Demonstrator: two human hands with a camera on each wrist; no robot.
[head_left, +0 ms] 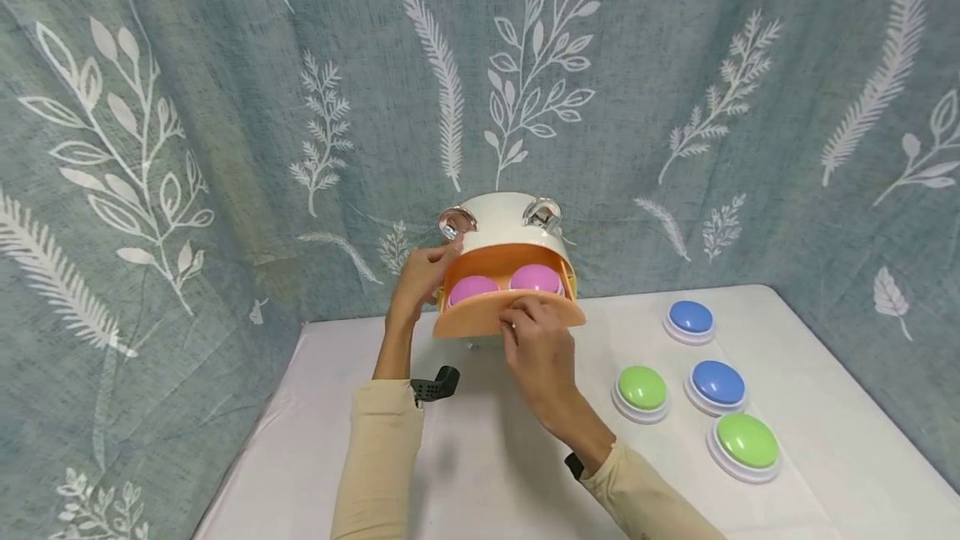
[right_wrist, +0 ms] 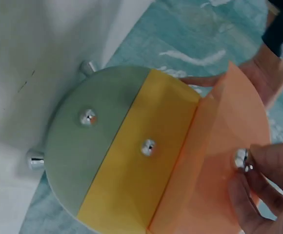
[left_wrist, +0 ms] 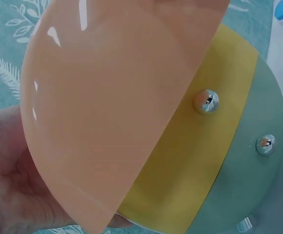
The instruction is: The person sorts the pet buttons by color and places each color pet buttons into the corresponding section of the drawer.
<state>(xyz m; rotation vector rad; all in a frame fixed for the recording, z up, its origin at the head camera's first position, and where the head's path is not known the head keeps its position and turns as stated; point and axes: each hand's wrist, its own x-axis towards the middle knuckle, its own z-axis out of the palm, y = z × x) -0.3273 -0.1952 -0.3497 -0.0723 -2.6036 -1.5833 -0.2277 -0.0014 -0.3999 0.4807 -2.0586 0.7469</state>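
Observation:
A round toy cabinet (head_left: pixel 498 219) has a white top, two silver rings and an orange flap (head_left: pixel 480 315) tilted down at the front. Two pink dome-topped discs (head_left: pixel 536 277) sit side by side in the compartment behind that flap. My right hand (head_left: pixel 542 348) pinches the flap's silver knob (right_wrist: pixel 241 159), which shows in the right wrist view. At the cabinet's left side my left hand (head_left: pixel 423 277) rests with extended fingers, close to the left silver ring (head_left: pixel 456 222). Below the flap are a yellow front (right_wrist: pixel 141 151) and a green front (right_wrist: pixel 102 117), each with a silver knob.
On the white table to the right lie two blue dome-topped discs (head_left: pixel 717 382) and two green ones (head_left: pixel 747 441), all on white bases. A patterned blue-green cloth (head_left: pixel 360 107) hangs behind the cabinet and along both sides.

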